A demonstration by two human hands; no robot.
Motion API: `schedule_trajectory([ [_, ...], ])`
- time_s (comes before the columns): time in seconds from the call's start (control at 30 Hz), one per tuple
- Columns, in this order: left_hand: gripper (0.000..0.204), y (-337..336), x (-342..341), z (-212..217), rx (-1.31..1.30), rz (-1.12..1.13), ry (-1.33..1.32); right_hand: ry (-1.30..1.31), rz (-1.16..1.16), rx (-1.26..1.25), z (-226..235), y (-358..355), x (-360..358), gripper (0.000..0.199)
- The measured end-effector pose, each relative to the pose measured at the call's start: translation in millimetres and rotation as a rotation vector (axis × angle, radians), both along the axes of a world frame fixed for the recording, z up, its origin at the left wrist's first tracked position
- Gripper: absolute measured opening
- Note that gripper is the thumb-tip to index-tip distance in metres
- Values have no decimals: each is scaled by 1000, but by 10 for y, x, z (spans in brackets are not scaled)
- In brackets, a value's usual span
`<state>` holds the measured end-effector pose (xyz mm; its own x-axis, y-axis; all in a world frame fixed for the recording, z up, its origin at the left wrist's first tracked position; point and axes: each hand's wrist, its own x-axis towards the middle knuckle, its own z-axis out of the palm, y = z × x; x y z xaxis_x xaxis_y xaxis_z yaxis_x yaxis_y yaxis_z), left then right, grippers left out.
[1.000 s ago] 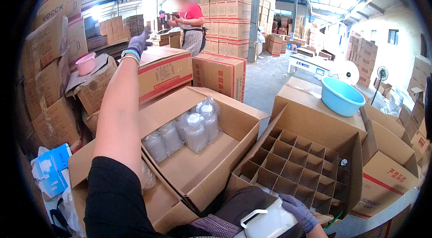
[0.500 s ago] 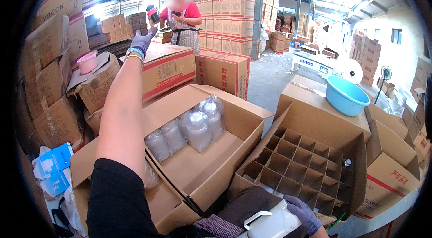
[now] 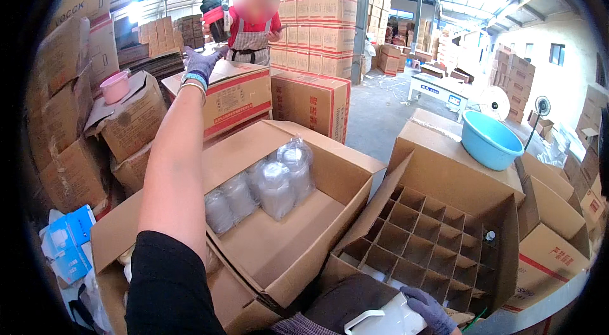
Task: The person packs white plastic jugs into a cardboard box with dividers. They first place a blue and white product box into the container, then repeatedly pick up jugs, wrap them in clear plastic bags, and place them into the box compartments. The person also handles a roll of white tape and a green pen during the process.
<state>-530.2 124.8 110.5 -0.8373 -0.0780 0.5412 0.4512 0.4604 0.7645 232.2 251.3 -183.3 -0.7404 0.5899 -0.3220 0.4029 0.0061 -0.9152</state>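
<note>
Purple-gloved fingers of the right hand [image 3: 424, 307] curl over the top edge of a white plastic container [image 3: 387, 321] at the six o'clock edge of the frame, gripping it low against the person's body. Just beyond it, at about four o'clock, sits an open cardboard box with a grid divider [image 3: 438, 240]; one small bottle cap [image 3: 490, 235] shows in a cell near its far right side. Beside it, toward seven o'clock, a second open carton [image 3: 285, 221] holds clear plastic-wrapped jars [image 3: 266, 186] bunched against its far left wall. A blue packet [image 3: 66, 249] lies on the floor at eight o'clock. A light blue basin [image 3: 488, 140] rests on a closed box at two o'clock. The left arm stretches from the lower edge up toward eleven o'clock, where the gloved left hand [image 3: 202, 64] is raised with fingers spread and holding nothing, above a red-striped carton [image 3: 235, 97]. A pink tub [image 3: 115, 86] sits on boxes at ten o'clock. Farther off, at twelve o'clock, another person [image 3: 254, 34] in a red top and checked apron holds a dark container [image 3: 214, 18] up near the outstretched hand, not touching it. Stacked cartons [image 3: 323, 31] fill the warehouse behind.
</note>
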Motion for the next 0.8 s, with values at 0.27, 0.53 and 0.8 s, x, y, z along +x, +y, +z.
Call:
schedule_trajectory([
  [0.27,164,427,-673,-138,580,-358,184,68,-42,-11,-336,127,70,39],
  [0.53,164,488,-576,-291,567,-297,65,69,-114,-3,-222,46,114,38],
  [0.8,142,-290,231,-588,378,-343,261,-11,-87,-39,-254,202,24,50],
])
